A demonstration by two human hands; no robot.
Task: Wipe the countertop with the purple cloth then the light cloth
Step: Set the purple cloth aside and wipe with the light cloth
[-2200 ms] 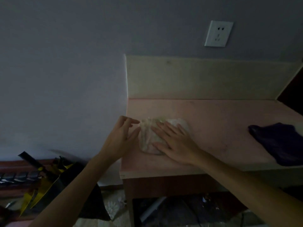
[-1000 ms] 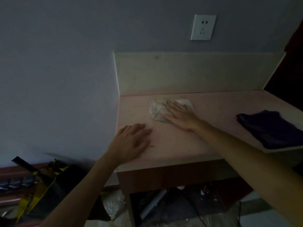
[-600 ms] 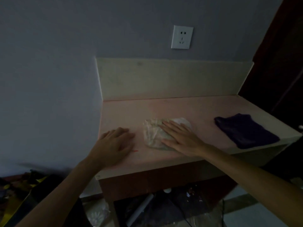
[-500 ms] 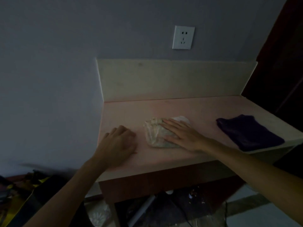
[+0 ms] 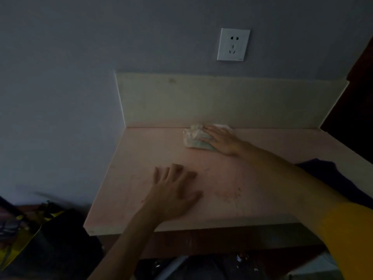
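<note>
Two cloths: right hand (image 5: 221,140) fingers flat on light cloth (image 5: 193,136), left hand (image 5: 174,192) spread, purple cloth (image 5: 341,180) aside

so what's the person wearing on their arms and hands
Both hands, left hand and right hand, are bare: no gloves, rings or watch visible. The left forearm is bare. A yellow sleeve covers the right upper arm.

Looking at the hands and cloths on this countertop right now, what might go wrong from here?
The purple cloth lies at the right front edge, partly under the right forearm; pulling that arm back could drag it off the countertop. The right hand presses the light cloth close to the backsplash, so the cloth may bunch there and miss the corner.
</note>
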